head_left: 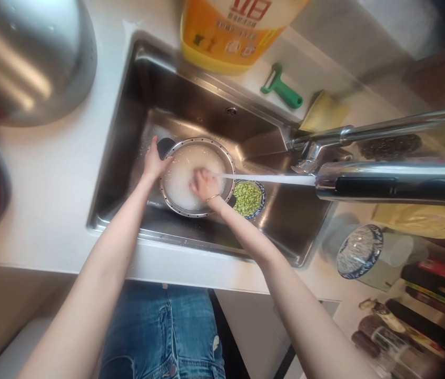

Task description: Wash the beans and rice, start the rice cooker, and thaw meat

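Note:
A round metal pot [197,213] with dark side handles sits in the steel sink, filled with cloudy white water and pale grains. My left hand [154,162] grips the pot by its left handle and rim, the thumb over the edge. Inside the pot, my right hand [205,184] is dipped in the milky water, its fingers blurred and partly covered. A stream of water [265,179] runs from the faucet head [348,181] into the pot beside that hand. Close to the pot's right side, a blue-patterned bowl [262,197] holds chopped green pieces.
The sink [281,226] surrounds the pot and bowl. Behind it stand a large yellow detergent bottle [226,39], a green peeler [283,89] and a yellow sponge [325,111]. A patterned bowl [359,252] is at right; a shiny metal appliance [36,58] occupies the left counter.

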